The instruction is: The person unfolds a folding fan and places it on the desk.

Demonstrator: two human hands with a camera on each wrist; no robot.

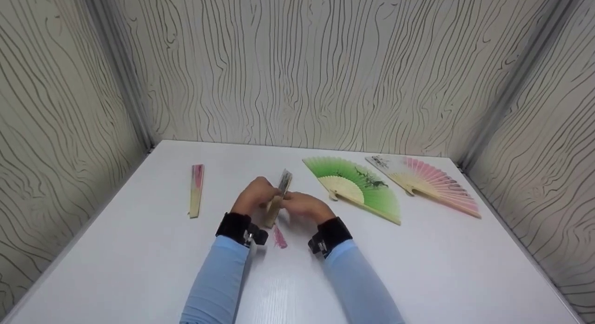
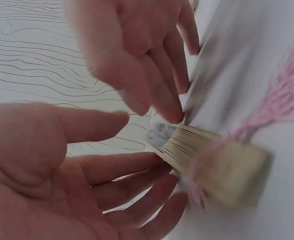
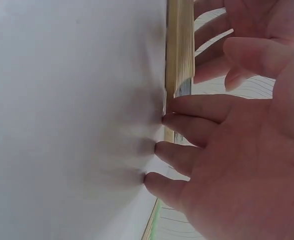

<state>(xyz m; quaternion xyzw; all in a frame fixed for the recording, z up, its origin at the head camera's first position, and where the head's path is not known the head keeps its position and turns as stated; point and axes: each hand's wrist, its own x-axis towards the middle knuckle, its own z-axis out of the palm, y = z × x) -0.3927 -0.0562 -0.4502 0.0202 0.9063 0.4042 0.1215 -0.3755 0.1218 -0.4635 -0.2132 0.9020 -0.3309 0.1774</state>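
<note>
A folded hand fan (image 1: 273, 213) with bare wooden ribs and a grey-patterned end lies on the table between both hands. Its pink tassel (image 1: 279, 238) trails toward the person. My left hand (image 1: 255, 194) is at the fan's left side; in the left wrist view its fingers (image 2: 129, 167) reach the fan's patterned end, fairly straight, with the thumb held apart. From the other side comes my right hand (image 1: 304, 207). In the right wrist view its extended fingers (image 3: 201, 105) touch the fan's edge and the tabletop, thumb raised away from them.
Left of the hands lies another folded fan (image 1: 196, 191) with a pink end. To the right, a green fan (image 1: 341, 175) and a pink-and-white fan (image 1: 437, 182) are spread out. Wood-grain panels (image 1: 297, 68) surround the white table (image 1: 116, 263) at the back and sides.
</note>
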